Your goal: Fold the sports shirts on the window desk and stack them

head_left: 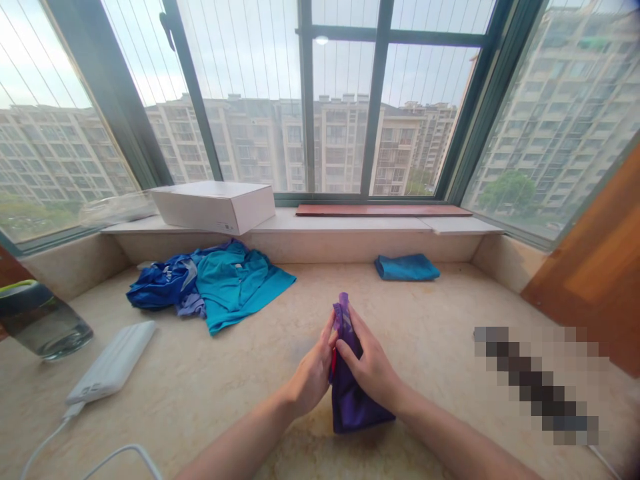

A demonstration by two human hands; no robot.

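A purple garment (349, 393) with a small red patch is folded into a narrow upright bundle in front of me, its lower edge at the stone surface. My left hand (315, 373) presses against its left side, fingers straight and together. From the right, my right hand (374, 367) lies along the cloth with the thumb over the near side. The garment is squeezed between both hands, and its top end pokes out above the fingertips. What kind of garment it is, I cannot tell.
Loose teal shirt (240, 280) and blue clothing (165, 283) lie at the back left. A folded blue cloth (407, 267) rests back right. On the left are a white power bank (113, 363) with a cable and a bottle (43, 320). A white box (210, 203) sits on the sill.
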